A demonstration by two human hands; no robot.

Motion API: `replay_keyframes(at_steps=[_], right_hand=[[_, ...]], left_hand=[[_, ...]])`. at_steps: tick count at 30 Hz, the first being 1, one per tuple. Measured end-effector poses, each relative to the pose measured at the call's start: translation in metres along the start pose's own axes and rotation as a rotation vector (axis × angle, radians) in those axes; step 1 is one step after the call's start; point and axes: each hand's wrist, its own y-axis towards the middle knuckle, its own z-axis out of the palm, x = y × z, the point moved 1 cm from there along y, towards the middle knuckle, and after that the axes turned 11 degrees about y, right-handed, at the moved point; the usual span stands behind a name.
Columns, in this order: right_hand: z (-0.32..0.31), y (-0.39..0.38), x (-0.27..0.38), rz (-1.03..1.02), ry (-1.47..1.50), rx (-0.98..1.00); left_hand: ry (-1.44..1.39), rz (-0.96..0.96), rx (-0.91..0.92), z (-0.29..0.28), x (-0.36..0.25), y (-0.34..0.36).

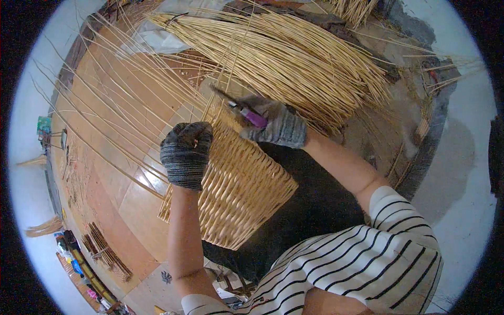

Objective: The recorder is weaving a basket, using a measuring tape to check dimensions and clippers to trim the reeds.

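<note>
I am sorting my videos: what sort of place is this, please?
Probably a weaving workshop: a part-woven wicker piece, a large bundle of pale rods and a smaller brown bundle.

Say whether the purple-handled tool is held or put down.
Held: the gloved right hand grips the tool by its purple handle.

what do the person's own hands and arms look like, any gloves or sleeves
The left hand wears a dark grey-and-black streaked knit glove, darker at the fingers; the right hand wears a similar, lighter-looking glove. The forearms are bare below short white fabric sleeves, the right one black-striped.
</note>
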Motion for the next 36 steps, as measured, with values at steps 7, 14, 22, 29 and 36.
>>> replay_keyframes(at_steps=[7, 14, 22, 29, 36], right_hand=[[0.023, 0.023, -0.013, -0.117, 0.294, 0.052], [0.028, 0.024, -0.015, -0.384, -0.320, 0.079], [0.025, 0.031, -0.008, -0.340, -0.193, 0.102], [0.015, 0.039, -0.006, -0.191, -0.047, 0.218], [0.002, 0.058, 0.010, -0.047, 0.169, 0.392]], left_hand=[[0.076, -0.070, 0.043, 0.009, 0.003, 0.003], [-0.013, -0.156, 0.006, 0.015, 0.024, 0.000], [-0.027, -0.065, 0.153, 0.012, 0.024, 0.004], [-0.010, -0.176, 0.163, 0.008, 0.013, 0.004], [0.008, -0.190, 0.140, 0.001, 0.005, 0.003]])
